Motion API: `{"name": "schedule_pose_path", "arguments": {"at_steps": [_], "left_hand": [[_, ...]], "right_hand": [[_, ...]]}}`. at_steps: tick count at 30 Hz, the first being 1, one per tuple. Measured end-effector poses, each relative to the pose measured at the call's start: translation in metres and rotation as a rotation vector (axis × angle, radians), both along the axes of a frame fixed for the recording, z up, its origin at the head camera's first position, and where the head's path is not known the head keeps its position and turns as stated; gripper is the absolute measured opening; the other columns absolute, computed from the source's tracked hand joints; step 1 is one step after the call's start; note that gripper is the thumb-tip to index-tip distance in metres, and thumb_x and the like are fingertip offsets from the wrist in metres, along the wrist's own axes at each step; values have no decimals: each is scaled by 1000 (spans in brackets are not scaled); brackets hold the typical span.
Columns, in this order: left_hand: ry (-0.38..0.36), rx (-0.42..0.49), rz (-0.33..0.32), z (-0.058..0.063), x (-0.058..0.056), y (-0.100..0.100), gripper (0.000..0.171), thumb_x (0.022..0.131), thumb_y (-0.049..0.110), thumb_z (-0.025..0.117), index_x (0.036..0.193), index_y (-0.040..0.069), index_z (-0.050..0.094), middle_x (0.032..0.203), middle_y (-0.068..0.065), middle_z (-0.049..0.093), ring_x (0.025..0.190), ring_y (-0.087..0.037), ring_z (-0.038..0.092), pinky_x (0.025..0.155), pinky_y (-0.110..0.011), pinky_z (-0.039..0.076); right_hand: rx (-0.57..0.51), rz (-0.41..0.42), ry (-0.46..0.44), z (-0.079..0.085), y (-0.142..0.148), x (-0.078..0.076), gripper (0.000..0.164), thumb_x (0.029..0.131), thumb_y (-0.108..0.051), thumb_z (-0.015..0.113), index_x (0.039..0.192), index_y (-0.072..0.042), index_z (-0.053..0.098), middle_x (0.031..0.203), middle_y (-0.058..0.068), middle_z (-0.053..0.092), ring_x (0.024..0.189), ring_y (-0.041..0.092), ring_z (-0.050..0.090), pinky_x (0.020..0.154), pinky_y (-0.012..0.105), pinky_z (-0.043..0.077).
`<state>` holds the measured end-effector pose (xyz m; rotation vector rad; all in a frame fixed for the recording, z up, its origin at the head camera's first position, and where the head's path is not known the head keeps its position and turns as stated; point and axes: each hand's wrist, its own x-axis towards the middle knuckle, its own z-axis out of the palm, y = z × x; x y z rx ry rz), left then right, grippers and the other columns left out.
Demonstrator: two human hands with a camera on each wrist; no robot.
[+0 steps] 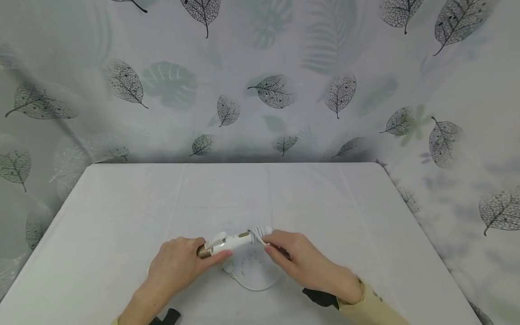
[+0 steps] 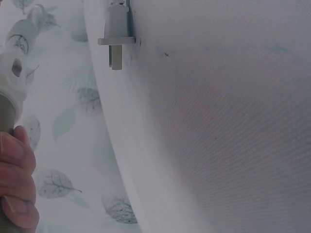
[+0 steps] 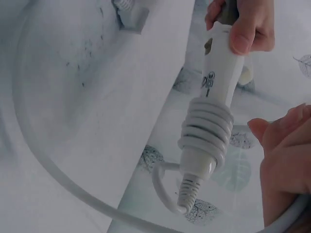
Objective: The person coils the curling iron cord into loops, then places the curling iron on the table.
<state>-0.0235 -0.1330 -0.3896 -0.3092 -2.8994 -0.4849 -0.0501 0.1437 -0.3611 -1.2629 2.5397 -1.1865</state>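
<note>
A white curling iron with a gold barrel is held above the white table. My left hand grips it by the barrel, thumb along the white handle; the left wrist view shows curled fingers round the barrel. Several turns of white power cord wrap the handle's tail end. My right hand is beside those turns, pinching the cord between thumb and fingers. From there a loose length of cord loops down to the two-pin plug, which hangs below the handle.
The white-covered table spreads out around the hands, its far edge against a leaf-patterned curtain. A dark strap is at the right wrist and another dark piece at the left.
</note>
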Motion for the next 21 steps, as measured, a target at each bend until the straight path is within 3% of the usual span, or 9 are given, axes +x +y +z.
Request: {"name": "schedule_pose_path", "arguments": {"at_steps": [7,14,21], "left_hand": [[29,-17,14,-1,-2,0,61,73,74,56,52,21,36,46,11,23,40,-5,25,39,-22,20],[-10,0,51,3,0,-1,62,73,74,56,53,19,37,47,9,22,40,-6,26,40,-23,21],[-30,65,77,5,0,-2,63,72,74,58,52,18,36,48,10,20,41,-5,23,40,-23,20]], "right_hand": [[-29,8,25,-8,-6,6,18,100,-14,46,112,-18,59,70,-11,43,59,-1,38,51,13,35],[-107,6,67,-19,-6,10,15,97,-11,51,103,-20,61,70,-14,45,57,-7,38,50,8,34],[-143,57,137,-28,-3,11,21,95,-4,53,112,-10,63,73,-10,52,58,-7,39,50,5,33]]}}
